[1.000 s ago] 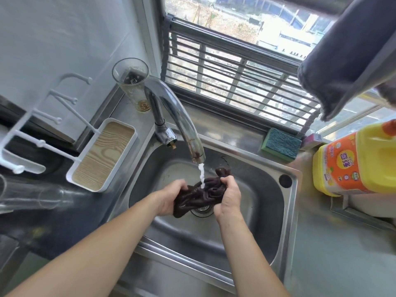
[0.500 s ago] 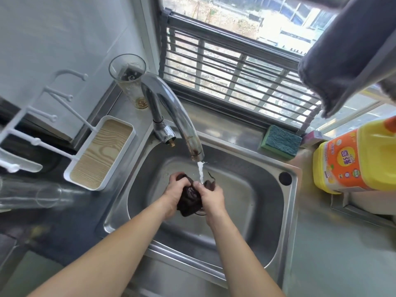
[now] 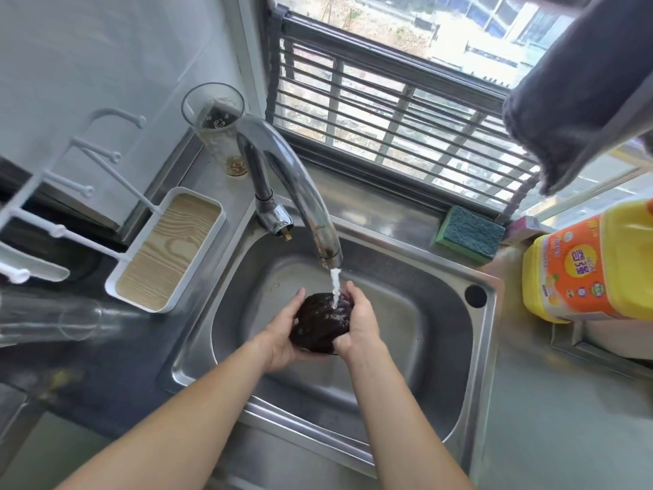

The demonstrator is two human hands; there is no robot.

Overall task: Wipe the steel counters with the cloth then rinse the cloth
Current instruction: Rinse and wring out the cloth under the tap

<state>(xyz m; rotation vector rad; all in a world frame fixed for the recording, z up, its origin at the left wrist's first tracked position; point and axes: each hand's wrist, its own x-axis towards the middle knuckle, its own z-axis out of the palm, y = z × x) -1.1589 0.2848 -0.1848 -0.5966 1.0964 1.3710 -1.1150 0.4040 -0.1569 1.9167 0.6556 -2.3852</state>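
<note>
A dark brown cloth [image 3: 323, 321], wet and bunched into a ball, sits over the steel sink [image 3: 427, 334] under the running stream from the curved tap [image 3: 293, 185]. My left hand [image 3: 282, 335] cups the cloth from the left and below. My right hand [image 3: 360, 323] grips it from the right, fingers curled over its top beside the water. The steel counter [image 3: 551, 429] stretches to the right of the basin.
A tall plastic cup [image 3: 219, 129] stands behind the tap. A white tray with a wood-grain base [image 3: 169, 249] and a white rack sit on the left. A green sponge [image 3: 470, 233] and a yellow detergent jug [image 3: 593, 263] are at the right. A grey towel [image 3: 579, 86] hangs above.
The cloth was stretched out between my hands, then squeezed together. Now it is balled up between both palms under the stream.
</note>
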